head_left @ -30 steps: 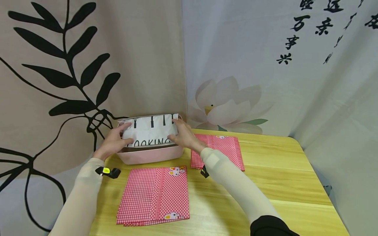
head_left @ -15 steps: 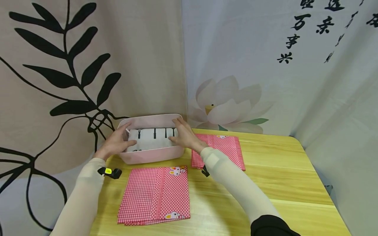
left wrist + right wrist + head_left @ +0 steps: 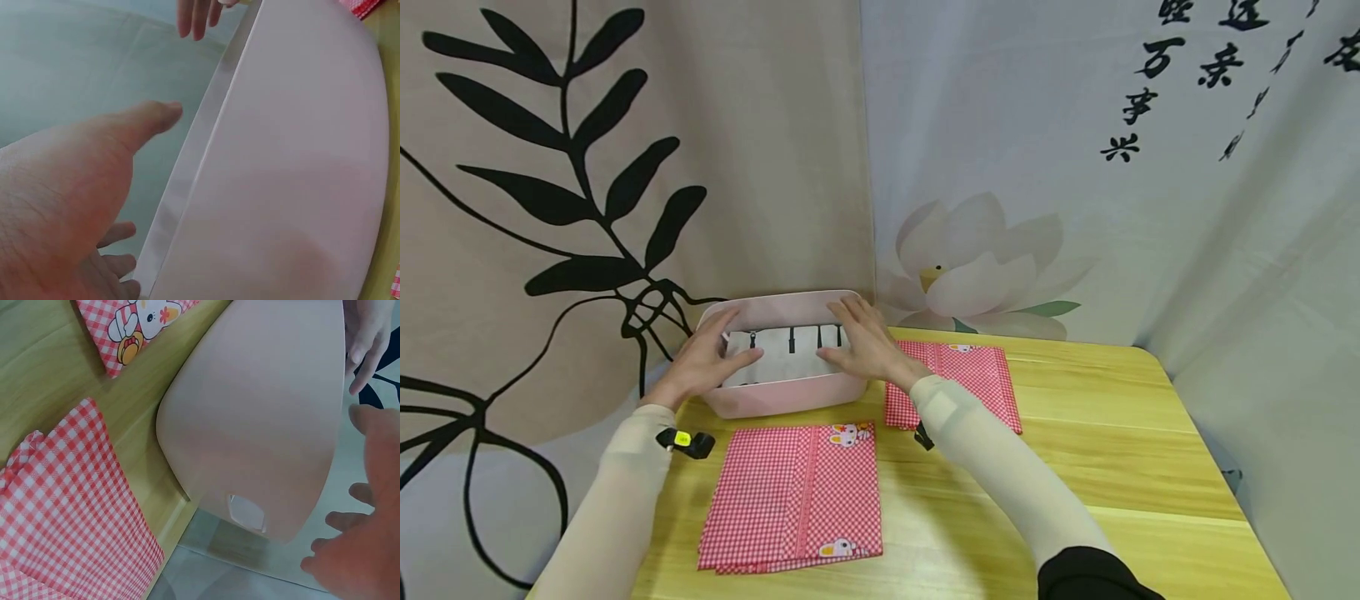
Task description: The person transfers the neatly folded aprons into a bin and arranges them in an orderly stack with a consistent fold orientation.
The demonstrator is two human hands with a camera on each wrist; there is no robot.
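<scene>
A pink plastic bin (image 3: 782,402) stands at the table's back left. Low inside it lies a folded white cloth (image 3: 786,360) with black printed marks. My left hand (image 3: 702,360) hovers at the bin's left end, its thumb stretched inward above the cloth. Opposite, my right hand (image 3: 867,343) is over the right end with fingers extended. Neither hand grips anything. In the left wrist view the left hand (image 3: 69,187) is spread beside the bin's rim (image 3: 212,137). From the right wrist, the right hand (image 3: 369,519) shows apart fingers above the bin wall (image 3: 262,412).
A folded red checked cloth (image 3: 793,500) with rabbit patches lies in front of the bin. Another red checked cloth (image 3: 977,375) is to its right, partly behind the right forearm. Printed curtains (image 3: 775,167) rise directly behind the wooden table (image 3: 1120,433).
The white cloth, held tilted above the bin's rim a second ago, went down into the bin. Since then both hands have shifted slightly inward with thumbs nearer each other, off the cloth.
</scene>
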